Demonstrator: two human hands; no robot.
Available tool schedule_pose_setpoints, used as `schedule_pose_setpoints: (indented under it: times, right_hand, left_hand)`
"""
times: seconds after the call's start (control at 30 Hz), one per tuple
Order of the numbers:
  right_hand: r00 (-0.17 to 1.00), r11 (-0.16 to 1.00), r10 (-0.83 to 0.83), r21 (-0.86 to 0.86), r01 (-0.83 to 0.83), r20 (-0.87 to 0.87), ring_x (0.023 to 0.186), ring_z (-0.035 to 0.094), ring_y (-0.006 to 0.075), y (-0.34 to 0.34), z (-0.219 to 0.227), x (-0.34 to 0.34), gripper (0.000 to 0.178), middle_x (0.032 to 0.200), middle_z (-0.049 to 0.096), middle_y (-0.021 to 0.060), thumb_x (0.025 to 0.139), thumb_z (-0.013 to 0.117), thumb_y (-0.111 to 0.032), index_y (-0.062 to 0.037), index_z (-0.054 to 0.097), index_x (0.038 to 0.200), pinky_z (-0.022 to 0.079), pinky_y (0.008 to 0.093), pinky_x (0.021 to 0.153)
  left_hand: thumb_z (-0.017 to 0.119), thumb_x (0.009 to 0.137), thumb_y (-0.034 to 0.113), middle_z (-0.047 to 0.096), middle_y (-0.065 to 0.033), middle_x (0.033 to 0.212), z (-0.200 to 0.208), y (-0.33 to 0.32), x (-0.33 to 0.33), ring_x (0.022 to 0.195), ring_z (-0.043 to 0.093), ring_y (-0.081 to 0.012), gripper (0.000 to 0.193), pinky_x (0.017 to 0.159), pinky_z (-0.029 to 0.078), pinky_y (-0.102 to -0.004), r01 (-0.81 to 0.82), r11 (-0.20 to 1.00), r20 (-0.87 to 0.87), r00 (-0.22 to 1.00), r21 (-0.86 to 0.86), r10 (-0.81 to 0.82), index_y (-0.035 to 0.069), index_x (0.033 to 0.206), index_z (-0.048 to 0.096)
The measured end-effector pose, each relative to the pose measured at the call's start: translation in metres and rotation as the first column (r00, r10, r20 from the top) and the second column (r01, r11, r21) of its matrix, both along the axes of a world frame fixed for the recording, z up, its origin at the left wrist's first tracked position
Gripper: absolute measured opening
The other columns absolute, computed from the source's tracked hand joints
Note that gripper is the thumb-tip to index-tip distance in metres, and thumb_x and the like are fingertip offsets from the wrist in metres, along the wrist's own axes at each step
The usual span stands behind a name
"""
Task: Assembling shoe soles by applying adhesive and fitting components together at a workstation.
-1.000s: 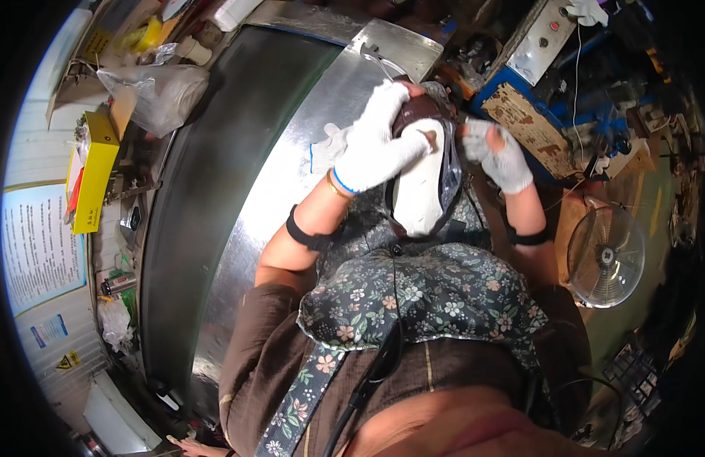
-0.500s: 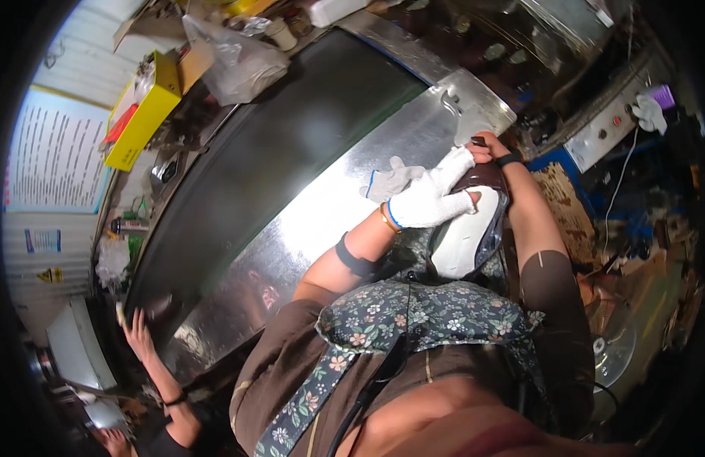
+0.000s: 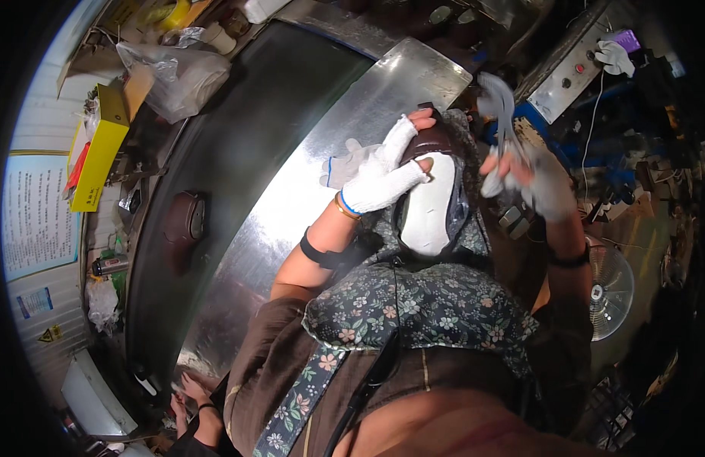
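Shoe (image 3: 431, 209) pinched by left grip (image 3: 383, 180); right grip (image 3: 539, 181) clasps blurred tool (image 3: 498, 99); loose glove (image 3: 342, 169) nearby.

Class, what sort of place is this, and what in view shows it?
Probably a shoe workshop or factory: the left hand holds a brown shoe, white underside up; another shoe lies on what looks like a conveyor belt; and a control panel sits at upper right.
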State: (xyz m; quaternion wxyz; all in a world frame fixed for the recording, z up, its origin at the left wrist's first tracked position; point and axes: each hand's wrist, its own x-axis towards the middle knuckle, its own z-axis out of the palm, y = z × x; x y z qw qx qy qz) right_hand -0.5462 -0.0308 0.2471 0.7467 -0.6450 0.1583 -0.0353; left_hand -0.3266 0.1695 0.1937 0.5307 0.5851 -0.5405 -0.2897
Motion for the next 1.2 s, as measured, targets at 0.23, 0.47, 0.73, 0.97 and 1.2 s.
schedule_pose_setpoints:
  times: [0.23, 0.47, 0.73, 0.97, 1.2]
  right_hand:
    - [0.946, 0.844, 0.308, 0.487, -0.224, -0.099, 0.123, 0.061, 0.0273, 0.062, 0.016, -0.064, 0.065, 0.137, 0.058, 0.0217, 0.096, 0.067, -0.034, 0.0129, 0.05, 0.137, 0.045, 0.0386, 0.108]
    - [0.965, 0.802, 0.262, 0.556, -0.217, -0.003, 0.079, 0.062, 0.0207, 0.034, -0.014, -0.055, 0.034, 0.086, 0.059, 0.0113, 0.1, 0.063, -0.033, -0.0017, 0.055, 0.087, 0.053, 0.0364, 0.069]
    - [0.975, 0.996, 0.08, -0.019, -0.086, -0.206, 0.06, 0.048, 0.0063, 0.075, -0.032, -0.038, 0.018, 0.069, 0.053, -0.0028, 0.102, 0.058, -0.018, -0.0066, 0.056, 0.088, 0.041, 0.0271, 0.055]
    - [0.98, 0.997, 0.024, -0.062, -0.037, -0.197, 0.068, 0.054, 0.0071, 0.086, -0.024, -0.035, 0.016, 0.074, 0.059, -0.0009, 0.101, 0.06, -0.014, -0.0038, 0.062, 0.088, 0.045, 0.0271, 0.061]
    - [0.889, 0.879, 0.458, -0.148, -0.454, -0.003, 0.09, 0.068, 0.0217, -0.012, -0.012, -0.021, 0.05, 0.101, 0.071, 0.0151, 0.091, 0.07, -0.049, 0.0005, 0.072, 0.084, 0.052, 0.0343, 0.08]
  left_hand:
    - [0.061, 0.096, 0.018, 0.038, -0.0188, 0.156, 0.011, 0.01, -0.027, 0.147, 0.033, -0.03, 0.063, 0.118, 0.029, -0.0378, 0.016, 1.0, -0.106, 0.994, 0.008, -0.015, 0.0, 0.151, 0.036]
    - [0.057, 0.096, 0.01, 0.035, -0.016, 0.157, 0.012, 0.005, -0.042, 0.144, 0.037, -0.0265, 0.057, 0.116, 0.033, -0.0374, 0.012, 1.0, 0.049, 0.999, -0.021, -0.011, 0.0, 0.149, 0.038]
    - [0.061, 0.087, 0.003, 0.042, -0.0168, 0.153, 0.002, 0.003, -0.035, 0.146, 0.035, -0.0315, 0.052, 0.118, 0.028, -0.0399, -0.062, 0.994, 0.046, 0.997, -0.088, 0.066, -0.001, 0.137, 0.049]
    - [0.064, 0.086, 0.003, 0.042, -0.0163, 0.153, 0.012, 0.001, -0.029, 0.149, 0.031, -0.0306, 0.053, 0.119, 0.027, -0.0388, -0.053, 0.998, 0.107, 0.993, -0.042, 0.057, -0.002, 0.136, 0.049]
    - [0.069, 0.085, 0.009, 0.048, -0.0167, 0.149, 0.004, 0.001, -0.032, 0.149, 0.032, -0.0337, 0.052, 0.12, 0.026, -0.0437, -0.035, 0.994, 0.044, 0.998, -0.108, 0.04, -0.003, 0.132, 0.052]
